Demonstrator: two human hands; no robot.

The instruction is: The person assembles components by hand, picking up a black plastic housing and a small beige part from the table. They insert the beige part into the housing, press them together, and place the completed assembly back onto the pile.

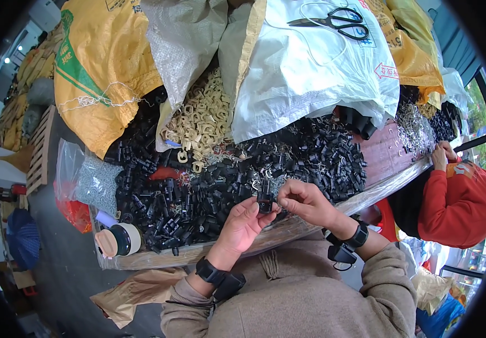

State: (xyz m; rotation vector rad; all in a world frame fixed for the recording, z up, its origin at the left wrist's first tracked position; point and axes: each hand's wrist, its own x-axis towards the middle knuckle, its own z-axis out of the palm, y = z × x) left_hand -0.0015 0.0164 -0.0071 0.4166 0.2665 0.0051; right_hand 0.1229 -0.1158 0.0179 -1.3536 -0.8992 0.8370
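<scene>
Near the table's front edge, my left hand (242, 225) grips a small black plastic part (265, 203) between thumb and fingers, holding it upright. Just to its right, my right hand (308, 204) is closed in a pinch, its fingertips close beside the part. Whatever those fingertips hold is too small to make out. Behind both hands spreads a heap of black plastic parts (220, 194), with small metal clips mixed in. Cream-coloured ring-like pieces (200, 115) spill from a grey woven sack (183, 42) beyond it.
A white sack (316, 79) carries black-handled scissors (333, 23). At the left stand a lidded cup (125, 239), a clear bag of screws (97, 181) and a yellow sack (99, 62). A co-worker in a red top (457, 205) works at the right, by a pile of metal hooks (415, 127).
</scene>
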